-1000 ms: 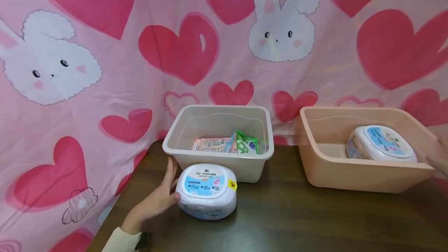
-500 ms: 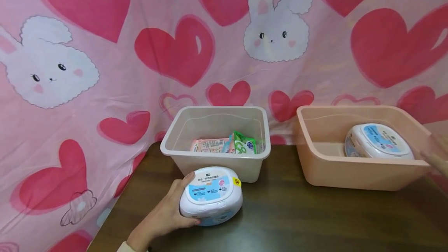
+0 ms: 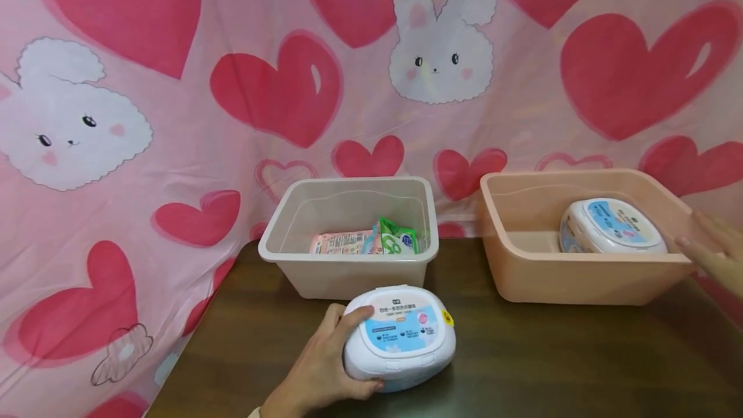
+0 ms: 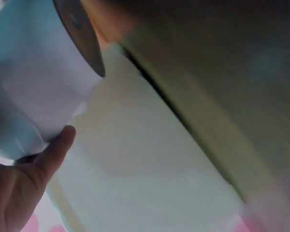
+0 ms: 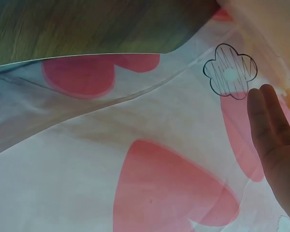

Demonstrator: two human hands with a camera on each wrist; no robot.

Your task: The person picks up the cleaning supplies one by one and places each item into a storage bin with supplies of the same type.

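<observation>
My left hand (image 3: pixel 325 360) grips the left end of a white lidded plastic tub (image 3: pixel 400 328), with the thumb at its front side and fingers at the lid's edge. The tub has a blue-and-white printed label and a yellow sticker. In the left wrist view, the tub (image 4: pixel 43 72) shows its dark underside beside the hand (image 4: pixel 29 183). At the far right, my right hand (image 3: pixel 716 253) is next to the right end of a peach bin (image 3: pixel 580 279), holding nothing. The right wrist view has the right hand (image 5: pixel 278 140) with its fingers extended. A similar white tub (image 3: pixel 612 228) sits inside the peach bin.
Behind the held tub stands a beige bin (image 3: pixel 354 276) containing a pink packet (image 3: pixel 342 242) and a green-and-white packet (image 3: pixel 397 237). Both bins stand on a dark wood table (image 3: pixel 551 353). A pink heart-and-rabbit cloth (image 3: pixel 348 102) hangs close behind them.
My left hand has gone from touching the tub's left side to gripping it, and the tub has moved right and nearer. The view has shifted, bringing more of my right hand into sight.
</observation>
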